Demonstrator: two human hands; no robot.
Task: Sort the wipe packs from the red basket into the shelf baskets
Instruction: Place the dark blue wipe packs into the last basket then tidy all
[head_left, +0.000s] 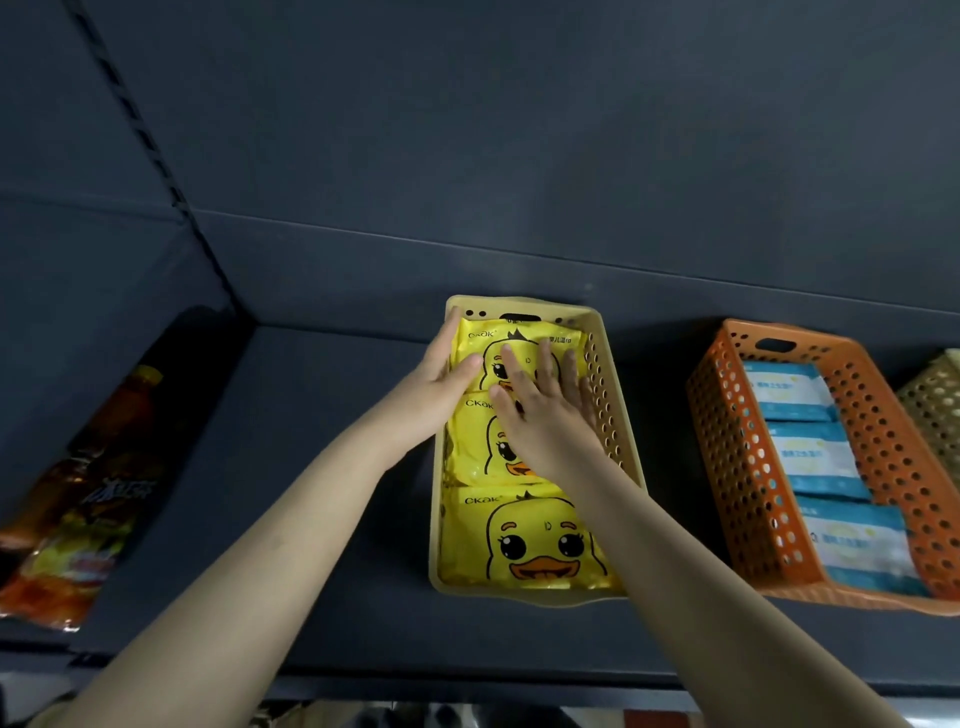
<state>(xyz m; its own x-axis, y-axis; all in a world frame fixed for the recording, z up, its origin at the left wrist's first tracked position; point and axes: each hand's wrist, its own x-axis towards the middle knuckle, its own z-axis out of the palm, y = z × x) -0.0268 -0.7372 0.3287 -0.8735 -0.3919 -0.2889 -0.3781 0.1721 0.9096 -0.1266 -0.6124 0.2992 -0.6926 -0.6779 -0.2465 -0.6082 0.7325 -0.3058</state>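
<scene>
A yellow shelf basket (540, 596) holds three yellow wipe packs with a duck face, laid in a row front to back. My left hand (439, 382) grips the left edge of the rearmost yellow pack (519, 338), thumb on top and fingers down its side. My right hand (545, 415) lies flat with straight fingers across the rearmost and middle packs (470, 441). The front pack (530, 540) lies untouched. To the right an orange shelf basket (737, 457) holds three blue and white wipe packs (810, 452). The red basket is out of view.
A tan perforated basket (935, 405) shows at the far right edge. Bottled tea in orange packaging (78, 499) lies on the dark shelf (322, 467) at the left. The dark back panel rises behind the baskets.
</scene>
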